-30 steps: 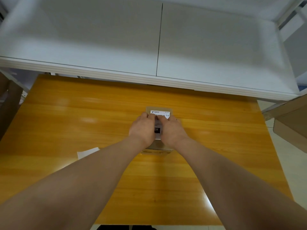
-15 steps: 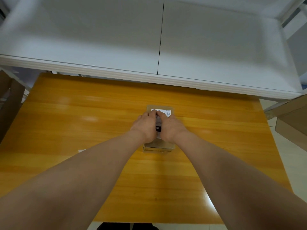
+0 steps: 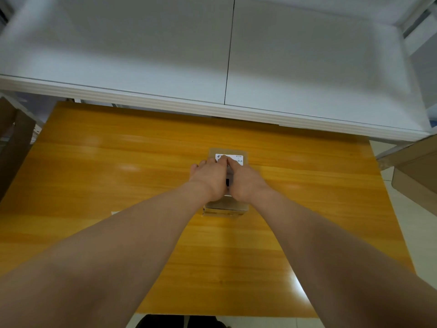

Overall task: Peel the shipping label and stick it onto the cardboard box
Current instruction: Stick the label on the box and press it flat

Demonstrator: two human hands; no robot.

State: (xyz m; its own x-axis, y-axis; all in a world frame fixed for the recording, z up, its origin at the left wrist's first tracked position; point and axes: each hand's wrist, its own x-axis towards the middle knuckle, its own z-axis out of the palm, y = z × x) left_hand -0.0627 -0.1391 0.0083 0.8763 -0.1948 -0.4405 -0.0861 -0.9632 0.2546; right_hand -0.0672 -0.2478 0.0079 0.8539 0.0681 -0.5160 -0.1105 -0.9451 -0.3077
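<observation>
A small brown cardboard box point(image 3: 224, 207) stands on the orange wooden table point(image 3: 118, 176), a little right of its middle. A white shipping label point(image 3: 238, 158) lies on the box's top; only its far strip shows past my fingers. My left hand point(image 3: 209, 178) and my right hand point(image 3: 243, 179) lie side by side on the box, fingers stretched forward and pressing on the label. Their fingertips meet near the label's far edge. My hands hide most of the label and the box top.
A white shelf point(image 3: 212, 67) juts over the table's far edge. Brown cardboard point(image 3: 416, 171) stands off the table's right side, more cardboard point(image 3: 14, 143) at the left. A corner of white paper point(image 3: 115, 212) peeks out beside my left forearm.
Both hands have slid forward along the label, covering more of it; their fingertips now sit closer to its far edge. The white paper at the left is nearly hidden by my forearm.
</observation>
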